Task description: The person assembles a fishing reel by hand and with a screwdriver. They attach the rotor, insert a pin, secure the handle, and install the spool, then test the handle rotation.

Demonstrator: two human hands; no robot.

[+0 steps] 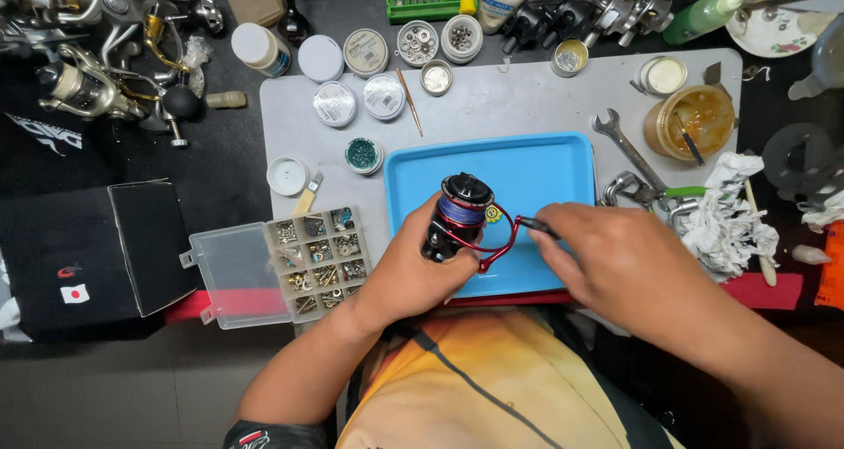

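My left hand (413, 269) grips a black and red fishing reel (459, 220) with purple line on its spool, holding it upright over a blue tray (545, 163). A red bail wire (501, 242) curves out from the reel's right side. My right hand (615, 260) pinches a thin dark tool (534, 226) whose tip touches the reel near the bail wire and a small yellow part.
An open clear parts box (290, 264) with small hardware lies left of the tray. Small round tubs (369, 75), a wrench (626, 146), a jar of amber grease (690, 122), crumpled tissue (725, 216), other reels (88, 53) and a black box (97, 255) surround the grey mat (510, 97).
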